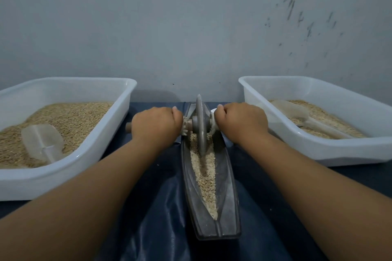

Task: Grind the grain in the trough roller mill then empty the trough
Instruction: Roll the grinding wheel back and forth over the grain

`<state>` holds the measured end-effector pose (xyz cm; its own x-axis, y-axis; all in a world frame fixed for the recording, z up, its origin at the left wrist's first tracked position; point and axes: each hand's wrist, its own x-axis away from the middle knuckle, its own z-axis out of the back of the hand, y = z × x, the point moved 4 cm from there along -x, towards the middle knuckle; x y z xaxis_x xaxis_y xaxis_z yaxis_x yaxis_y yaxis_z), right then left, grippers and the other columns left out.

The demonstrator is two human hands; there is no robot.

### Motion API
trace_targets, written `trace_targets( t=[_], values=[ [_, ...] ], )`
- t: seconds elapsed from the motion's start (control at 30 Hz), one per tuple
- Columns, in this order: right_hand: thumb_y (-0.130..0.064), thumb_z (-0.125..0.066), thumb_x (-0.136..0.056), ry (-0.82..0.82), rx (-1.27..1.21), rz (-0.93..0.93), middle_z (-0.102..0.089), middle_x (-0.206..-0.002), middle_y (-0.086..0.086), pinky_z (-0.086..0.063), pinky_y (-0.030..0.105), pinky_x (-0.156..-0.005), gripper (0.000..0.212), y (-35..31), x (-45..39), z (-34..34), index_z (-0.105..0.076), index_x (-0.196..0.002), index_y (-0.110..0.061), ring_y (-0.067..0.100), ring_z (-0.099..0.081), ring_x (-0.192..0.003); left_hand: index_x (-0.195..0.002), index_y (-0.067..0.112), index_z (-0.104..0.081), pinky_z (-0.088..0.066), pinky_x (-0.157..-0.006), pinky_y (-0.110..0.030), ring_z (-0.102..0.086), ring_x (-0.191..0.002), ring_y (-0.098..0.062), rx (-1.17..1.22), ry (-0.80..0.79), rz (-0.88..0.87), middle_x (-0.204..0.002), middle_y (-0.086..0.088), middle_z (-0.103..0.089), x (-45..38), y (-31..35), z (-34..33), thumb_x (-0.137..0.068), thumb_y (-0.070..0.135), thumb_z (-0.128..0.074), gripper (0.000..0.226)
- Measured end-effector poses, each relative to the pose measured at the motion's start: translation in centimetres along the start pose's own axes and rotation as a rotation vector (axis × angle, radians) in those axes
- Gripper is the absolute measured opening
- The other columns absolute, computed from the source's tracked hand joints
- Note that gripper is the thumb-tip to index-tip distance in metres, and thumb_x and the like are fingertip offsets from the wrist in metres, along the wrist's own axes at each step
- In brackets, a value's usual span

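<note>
My left hand point(156, 124) and right hand point(241, 122) grasp the axle handles, mostly hiding them. The roller wheel point(200, 125) stands in the trough point(228, 197) on grain point(204, 176); both tubs point(118, 116) hold grain and a scoop point(42, 142).

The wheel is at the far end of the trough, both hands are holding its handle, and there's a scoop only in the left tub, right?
Not quite. The head view shows a scoop in each tub: one scoop in the left tub and another scoop in the right tub. The rest is right: the left hand and right hand grip the wheel handle.
</note>
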<state>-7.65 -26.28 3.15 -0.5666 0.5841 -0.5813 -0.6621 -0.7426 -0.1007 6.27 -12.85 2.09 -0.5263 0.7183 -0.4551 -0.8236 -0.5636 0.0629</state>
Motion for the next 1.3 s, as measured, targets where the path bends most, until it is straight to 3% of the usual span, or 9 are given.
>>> trace_targets(
  t=[0.17,0.37,0.47,0.6,0.87,0.97,1.07,1.2,1.3],
  values=[
    [-0.037,-0.029,-0.093,0.011,0.057,0.052,-0.039,-0.05,-0.003,-0.023,0.029,-0.05,0.047,-0.3,2.4,1.2,-0.046,-0.054,-0.018,0.012,-0.035,-0.048,-0.08,0.016,-0.048,-0.031,-0.055,-0.028,-0.041,-0.056,-0.019,0.072,0.102,-0.01,-0.064,0.003,-0.039,2.7,0.0,0.7,-0.09,0.029,-0.004,0.047],
    [-0.026,-0.034,-0.097,-0.244,0.014,0.137,-0.042,-0.06,-0.003,-0.043,0.031,-0.054,0.036,0.3,6.0,3.6,-0.033,-0.062,-0.022,0.023,-0.049,-0.059,-0.061,0.02,-0.049,-0.04,-0.053,-0.028,-0.047,-0.049,-0.017,-0.006,0.058,-0.086,-0.055,0.002,-0.048,6.1,0.7,3.7,-0.095,0.042,-0.018,0.051],
    [-0.029,-0.032,-0.097,-0.342,-0.044,0.137,-0.046,-0.062,0.001,-0.032,0.031,-0.048,0.035,1.0,6.8,4.7,-0.034,-0.063,-0.021,0.024,-0.049,-0.06,-0.058,0.022,-0.045,-0.03,-0.046,-0.025,-0.041,-0.044,-0.014,-0.07,0.078,-0.153,-0.051,0.004,-0.043,7.3,0.8,5.0,-0.09,0.046,-0.009,0.053],
    [-0.034,-0.028,-0.098,-0.248,0.028,0.129,-0.044,-0.06,-0.002,-0.035,0.031,-0.051,0.04,0.2,6.7,4.3,-0.037,-0.061,-0.022,0.022,-0.048,-0.059,-0.074,0.019,-0.045,-0.028,-0.05,-0.026,-0.036,-0.051,-0.016,-0.188,0.021,-0.171,-0.059,0.005,-0.035,6.4,0.7,3.7,-0.085,0.045,0.007,0.059],
    [-0.036,-0.027,-0.093,-0.222,-0.009,-0.091,-0.049,-0.063,0.002,-0.022,0.03,-0.05,0.045,0.6,0.7,0.4,-0.051,-0.06,-0.017,0.016,-0.041,-0.058,-0.122,0.005,-0.043,-0.041,-0.057,-0.033,-0.043,-0.066,-0.025,-0.245,0.023,-0.169,-0.085,-0.008,-0.053,1.4,0.9,1.6,-0.093,0.011,-0.043,0.029],
    [-0.035,-0.027,-0.093,-0.191,-0.036,-0.076,-0.045,-0.061,-0.001,-0.026,0.031,-0.054,0.044,0.6,1.7,0.7,-0.047,-0.056,-0.02,0.017,-0.041,-0.059,-0.109,0.007,-0.046,-0.04,-0.054,-0.031,-0.043,-0.061,-0.022,-0.228,0.011,-0.187,-0.074,-0.004,-0.046,2.0,1.2,1.7,-0.095,0.013,-0.037,0.018],
    [-0.03,-0.027,-0.096,-0.226,-0.002,0.021,-0.046,-0.063,-0.001,-0.036,0.029,-0.057,0.038,0.5,4.2,1.8,-0.046,-0.064,-0.019,0.023,-0.05,-0.063,-0.074,0.013,-0.045,-0.03,-0.051,-0.027,-0.036,-0.048,-0.016,-0.21,0.121,-0.2,-0.058,0.003,-0.036,3.7,1.4,2.7,-0.094,0.026,-0.014,0.039],
    [-0.045,-0.021,-0.095,-0.231,-0.048,0.049,-0.049,-0.056,-0.001,-0.028,0.029,-0.049,0.053,0.5,7.3,4.4,-0.045,-0.054,-0.02,0.018,-0.047,-0.055,-0.051,0.023,-0.038,-0.013,-0.043,-0.019,-0.028,-0.037,-0.008,-0.125,0.211,-0.122,-0.043,0.008,-0.031,7.0,1.5,5.0,-0.093,0.039,-0.021,0.048],
    [-0.049,-0.015,-0.089,-0.259,-0.078,0.065,-0.047,-0.051,-0.001,-0.027,0.029,-0.048,0.054,0.4,8.3,5.6,-0.044,-0.052,-0.021,0.015,-0.045,-0.049,-0.047,0.024,-0.033,-0.02,-0.039,-0.018,-0.027,-0.034,-0.006,-0.022,0.213,-0.149,-0.039,0.008,-0.029,8.1,1.3,5.7,-0.092,0.042,-0.021,0.05]
  ],
)
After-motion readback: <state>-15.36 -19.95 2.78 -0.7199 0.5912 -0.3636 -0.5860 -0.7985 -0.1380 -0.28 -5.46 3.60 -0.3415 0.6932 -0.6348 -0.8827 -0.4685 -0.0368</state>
